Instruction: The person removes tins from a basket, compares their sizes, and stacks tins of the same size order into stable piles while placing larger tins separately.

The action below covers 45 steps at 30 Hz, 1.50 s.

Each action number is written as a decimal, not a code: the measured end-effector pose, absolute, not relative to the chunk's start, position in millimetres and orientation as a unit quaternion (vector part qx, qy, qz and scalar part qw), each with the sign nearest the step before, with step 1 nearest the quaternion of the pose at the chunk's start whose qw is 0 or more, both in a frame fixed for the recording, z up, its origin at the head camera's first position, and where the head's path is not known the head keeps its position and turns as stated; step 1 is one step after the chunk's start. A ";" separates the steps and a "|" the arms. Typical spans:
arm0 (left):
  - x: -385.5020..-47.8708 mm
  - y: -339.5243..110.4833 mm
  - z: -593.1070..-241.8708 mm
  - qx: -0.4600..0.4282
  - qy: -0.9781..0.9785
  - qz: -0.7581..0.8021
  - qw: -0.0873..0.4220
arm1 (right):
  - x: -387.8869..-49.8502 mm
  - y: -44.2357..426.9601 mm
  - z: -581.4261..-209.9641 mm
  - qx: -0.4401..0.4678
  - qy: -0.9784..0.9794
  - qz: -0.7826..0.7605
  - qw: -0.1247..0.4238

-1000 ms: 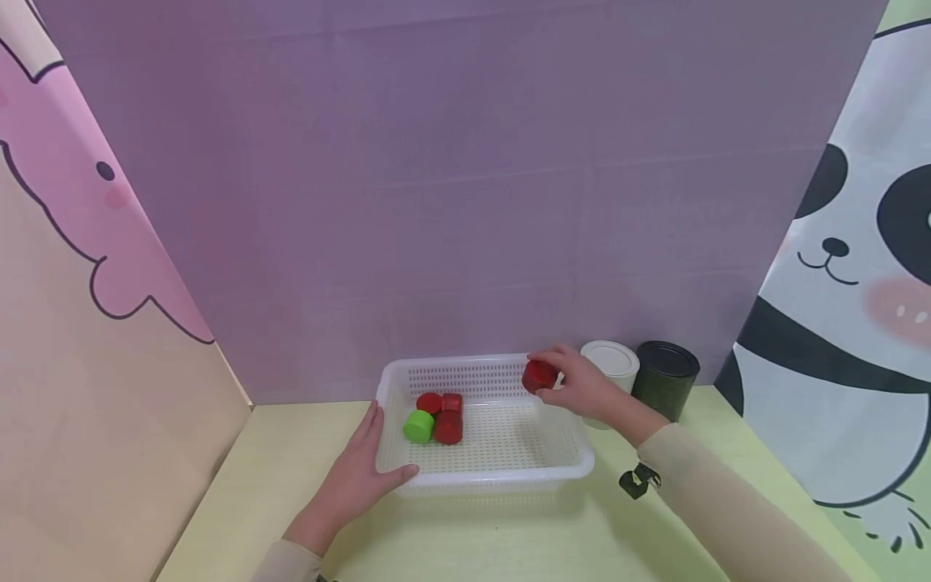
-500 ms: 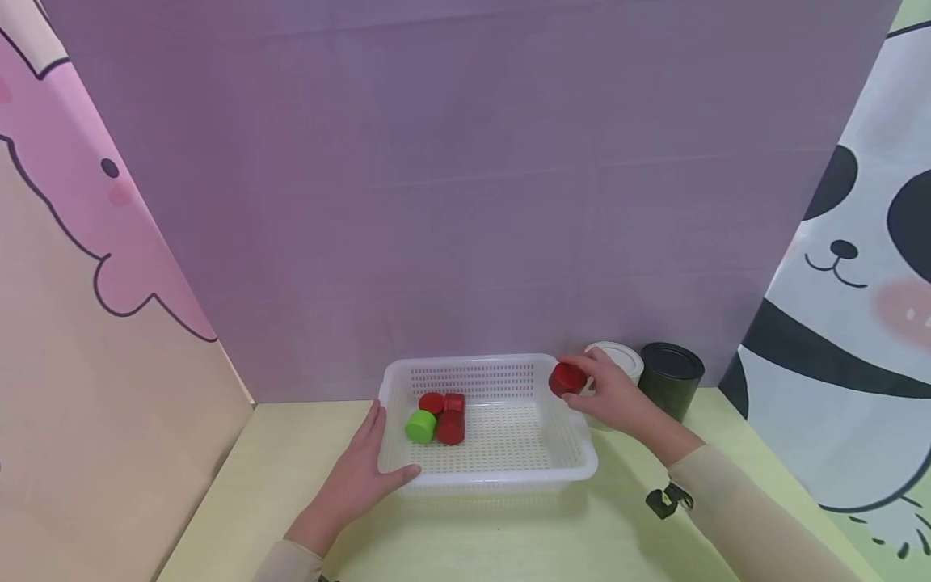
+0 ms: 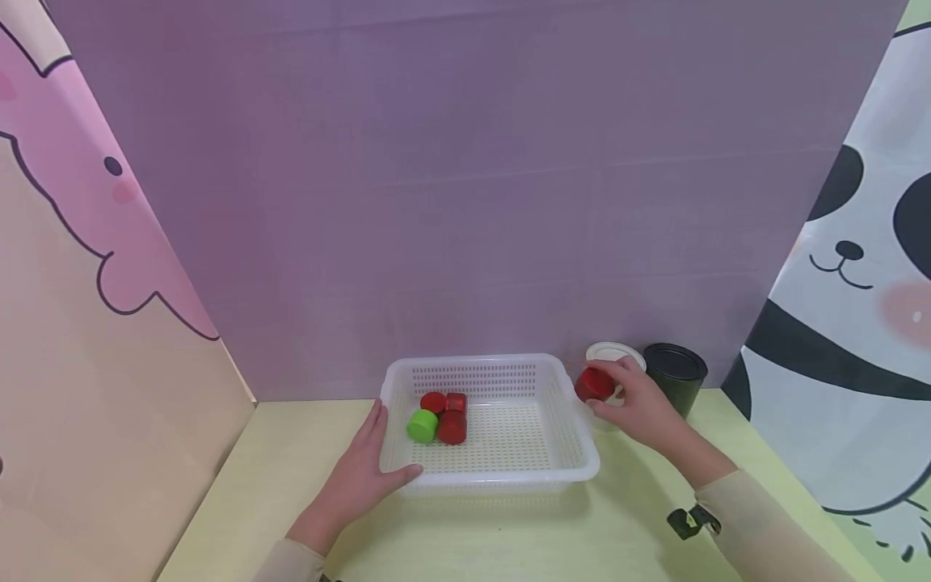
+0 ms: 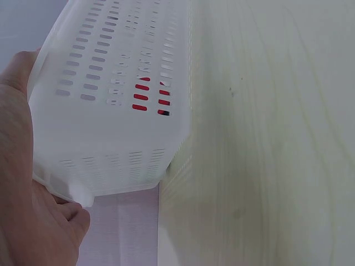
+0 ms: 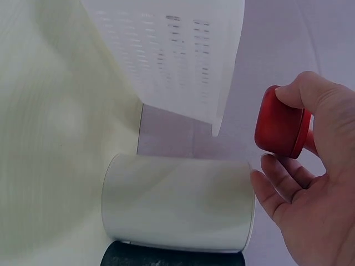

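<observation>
A white plastic basket (image 3: 502,477) with slotted walls stands on the table. My left hand (image 3: 352,477) holds its near left corner, thumb on the front rim and fingers along the left rim. My right hand (image 3: 643,408) pinches a small red rounded container (image 3: 595,384), which shows a seam like a lid's in the right wrist view (image 5: 280,122). It hangs just right of the basket, by the top of a white can (image 3: 611,351). Inside the basket's left part sit a green round piece (image 3: 422,426) and several red pieces (image 3: 452,428).
A dark can (image 3: 676,376) stands right beside the white can. A purple cloth backdrop (image 3: 465,202) rises behind the table (image 3: 502,541). Panels with a pink cartoon (image 3: 145,234) and a panda (image 3: 836,404) flank the left and right sides.
My right hand has carried the red container rightward, from over the basket's far right corner to beside the white can's top. My left hand has stayed on the basket.
</observation>
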State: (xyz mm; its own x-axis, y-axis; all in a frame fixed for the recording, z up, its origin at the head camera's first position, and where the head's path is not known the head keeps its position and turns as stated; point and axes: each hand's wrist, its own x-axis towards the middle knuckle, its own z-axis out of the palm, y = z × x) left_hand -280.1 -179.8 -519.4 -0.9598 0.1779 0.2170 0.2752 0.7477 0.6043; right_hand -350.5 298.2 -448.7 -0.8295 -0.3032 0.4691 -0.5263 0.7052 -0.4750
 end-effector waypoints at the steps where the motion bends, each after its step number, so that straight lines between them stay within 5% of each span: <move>1: -280.2 -179.7 -519.5 -0.121 -0.931 -0.336 0.072 | -349.3 300.2 -449.7 0.229 -0.904 0.309 0.185; 12: -279.8 -178.5 -519.1 -0.122 -0.931 -0.336 0.076 | -333.6 318.8 -456.3 0.214 -0.911 0.277 0.218; 45: -278.2 -177.8 -514.5 -0.120 -0.930 -0.340 0.068 | -335.7 342.2 -522.5 0.130 -0.940 0.260 0.181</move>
